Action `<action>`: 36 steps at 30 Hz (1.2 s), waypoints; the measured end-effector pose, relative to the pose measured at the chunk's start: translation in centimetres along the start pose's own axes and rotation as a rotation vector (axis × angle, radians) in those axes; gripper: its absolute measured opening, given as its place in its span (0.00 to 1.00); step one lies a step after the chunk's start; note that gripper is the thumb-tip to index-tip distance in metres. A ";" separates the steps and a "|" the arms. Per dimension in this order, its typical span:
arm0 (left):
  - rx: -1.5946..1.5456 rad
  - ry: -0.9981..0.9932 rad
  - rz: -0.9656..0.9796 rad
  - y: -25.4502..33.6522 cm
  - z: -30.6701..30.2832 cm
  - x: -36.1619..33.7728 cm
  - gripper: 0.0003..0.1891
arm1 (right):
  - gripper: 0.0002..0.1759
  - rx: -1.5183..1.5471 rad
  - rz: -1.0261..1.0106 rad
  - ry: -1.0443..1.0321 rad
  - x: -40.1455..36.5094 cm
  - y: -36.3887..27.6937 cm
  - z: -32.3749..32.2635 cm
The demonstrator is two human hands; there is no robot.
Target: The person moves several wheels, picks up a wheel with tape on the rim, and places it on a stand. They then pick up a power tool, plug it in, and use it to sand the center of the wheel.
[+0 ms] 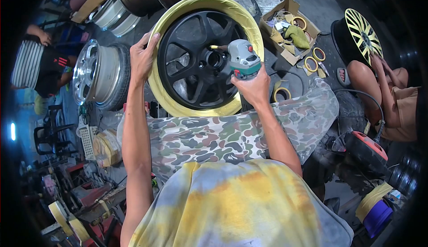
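Observation:
A black spoked wheel faces me, its outer rim covered in yellow masking tape. My left hand grips the taped rim at its left side, thumb and fingers around the edge. In my right hand is a grey and green power tool with a red button, held over the right side of the spokes near the hub. The tool hides part of the wheel. Camouflage cloth lies over my lap, just below the rim.
A cardboard box of tape and scraps stands right of the wheel, with tape rolls beside it. Silver wheels stand at left. Another person sits at right holding a yellow-spoked wheel; someone in dark clothing is far left.

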State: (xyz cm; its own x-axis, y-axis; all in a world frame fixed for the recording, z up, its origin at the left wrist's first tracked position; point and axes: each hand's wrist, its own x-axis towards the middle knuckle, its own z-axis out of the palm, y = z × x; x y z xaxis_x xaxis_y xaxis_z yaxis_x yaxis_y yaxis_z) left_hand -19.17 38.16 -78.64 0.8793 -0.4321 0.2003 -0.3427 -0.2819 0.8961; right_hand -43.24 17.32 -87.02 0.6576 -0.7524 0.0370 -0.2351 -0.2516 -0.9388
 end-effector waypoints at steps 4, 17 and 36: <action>-0.011 -0.010 0.013 -0.1 0.1 0.0 0.20 | 0.38 -0.001 0.000 0.016 0.1 0.4 0.0; -0.017 -0.002 -0.013 0.4 0.3 -0.3 0.20 | 0.38 -0.029 0.019 -0.018 0.3 -0.1 -0.3; -0.022 0.013 -0.010 0.2 0.3 -0.2 0.20 | 0.38 -0.024 0.037 -0.025 0.1 -0.3 -0.5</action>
State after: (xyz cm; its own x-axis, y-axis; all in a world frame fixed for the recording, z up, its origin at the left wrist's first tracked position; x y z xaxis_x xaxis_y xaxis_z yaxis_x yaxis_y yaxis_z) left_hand -19.51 37.90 -78.64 0.8870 -0.4178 0.1967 -0.3270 -0.2675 0.9064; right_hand -43.46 17.05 -86.61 0.6660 -0.7459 -0.0066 -0.2768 -0.2389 -0.9308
